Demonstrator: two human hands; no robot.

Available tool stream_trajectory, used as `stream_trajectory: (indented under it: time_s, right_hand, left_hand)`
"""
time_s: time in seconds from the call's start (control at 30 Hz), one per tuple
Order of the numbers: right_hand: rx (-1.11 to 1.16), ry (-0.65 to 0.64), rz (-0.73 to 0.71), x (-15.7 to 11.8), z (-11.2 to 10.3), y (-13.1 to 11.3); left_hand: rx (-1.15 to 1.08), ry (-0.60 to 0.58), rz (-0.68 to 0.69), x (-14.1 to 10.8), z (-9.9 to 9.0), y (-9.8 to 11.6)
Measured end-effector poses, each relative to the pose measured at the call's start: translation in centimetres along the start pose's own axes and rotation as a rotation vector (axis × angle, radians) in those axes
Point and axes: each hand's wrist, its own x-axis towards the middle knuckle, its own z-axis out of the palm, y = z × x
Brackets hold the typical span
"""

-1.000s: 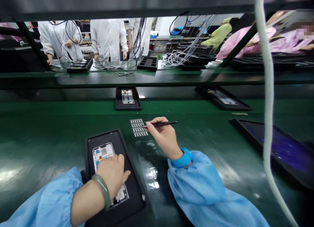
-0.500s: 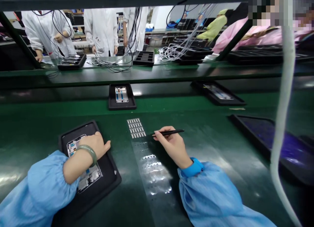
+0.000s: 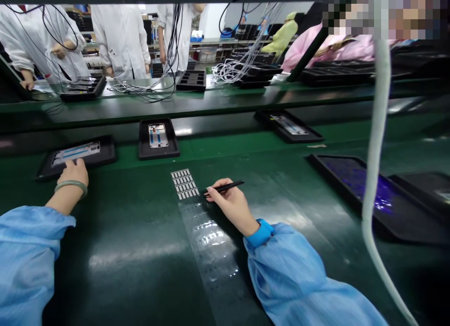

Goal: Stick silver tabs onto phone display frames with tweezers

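My left hand [image 3: 73, 173] has its fingers curled at the near edge of a black tray [image 3: 105, 150] at the back left. In that tray lies a phone frame [image 3: 75, 152] with blue strips. My right hand [image 3: 230, 204] is closed on slim black tweezers [image 3: 228, 186], held above the green work surface. Just left of the tweezers' tip is a sheet of small silver-white parts [image 3: 184, 184], laid out in rows. A clear plastic strip [image 3: 211, 241] runs from this sheet toward me.
Farther back are a black tray [image 3: 159, 152] and another tray [image 3: 305, 134], each with a phone frame. To the right, a tray [image 3: 337, 199] holds shiny purple film. A pale hose [image 3: 378, 105] hangs in front of it. Across the bench, people stand near bundled cables [image 3: 228, 72].
My left hand has pushed the near-left tray away to the back left, turning it. My right hand stays by the sheet with the tweezers. The view has shifted slightly right.
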Motion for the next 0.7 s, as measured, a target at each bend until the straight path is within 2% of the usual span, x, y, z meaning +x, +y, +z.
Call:
stream_trajectory:
  time_s: [0.1, 0.23, 0.4, 0.5, 0.6, 0.7]
  right_hand:
    - [0.017, -0.002, 0.017, 0.1, 0.3, -0.1]
    - [0.042, 0.001, 0.049, 0.1, 0.5, -0.5]
    - [0.088, 0.015, 0.105, 0.3, 0.4, -0.8]
    - [0.127, 0.031, 0.128, 0.3, 0.4, -1.0]
    - [0.139, 0.025, 0.133, 0.3, 0.4, -1.1]
    - [0.151, 0.021, 0.129, 0.3, 0.5, -1.1]
  left_hand:
    - [-0.057, 0.157, 0.017, 0.6, 1.3, 0.4]
    - [-0.121, 0.297, 0.190, 1.1, 2.6, 4.3]
    - [-0.208, 0.284, 0.511, 1.3, 2.9, 11.3]
    - [-0.264, 0.273, 0.557, 1.4, 2.7, 14.0]
    - [-0.320, 0.292, 0.545, 1.4, 2.6, 14.4]
    - [-0.372, 0.336, 0.527, 0.8, 2.5, 13.3]
